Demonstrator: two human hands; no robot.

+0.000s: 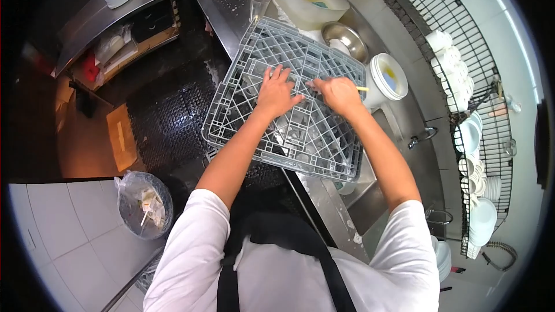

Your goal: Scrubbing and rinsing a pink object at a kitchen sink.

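A grey plastic dishwasher rack [299, 125] lies tilted in front of me over the steel counter and sink edge, its lattice facing up. Clear, glassy shapes show dimly through the grid; I cannot tell exactly what they are. Fingers spread, my left hand [277, 95] rests on the lattice near its middle. My right hand [340, 95] is just to the right, fingers curled down at the grid, and its grip is hidden. From beside that hand a short yellow stick [363, 89] sticks out; whether it is held is unclear.
Behind the rack stand a clear glass [259, 5], a soapy plastic tub [299, 11], a steel bowl [342, 34] and a white bucket [390, 78]. A steel sink [368, 199] is at right, below a wire shelf [490, 95] of crockery. A lined bin [145, 208] sits at lower left.
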